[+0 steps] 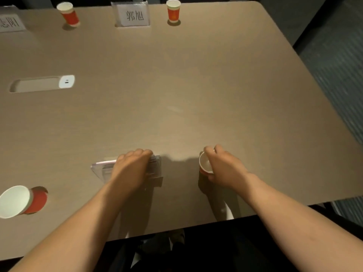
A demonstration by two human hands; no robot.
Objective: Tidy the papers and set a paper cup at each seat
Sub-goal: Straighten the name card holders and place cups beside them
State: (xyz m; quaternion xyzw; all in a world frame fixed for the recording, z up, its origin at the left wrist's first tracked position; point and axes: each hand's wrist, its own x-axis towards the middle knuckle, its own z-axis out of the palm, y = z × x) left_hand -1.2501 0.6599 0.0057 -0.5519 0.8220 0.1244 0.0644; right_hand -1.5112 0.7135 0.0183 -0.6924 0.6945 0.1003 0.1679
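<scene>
Paper cup (205, 163), round-rimmed, right-hand (225, 169) grip.

Four red paper cups with white insides stand upright on the table: far left (68, 14), far right (173, 11), near left (21, 201). The fourth (204, 165) stands near the front edge, gripped at its rim. A clear name stand (102, 169) lies to its left.

Four paper cups, the nearest one (205, 165), are red outside and white inside. The table (176, 95) is plain tan; the name card (132, 16) white with black characters.
</scene>
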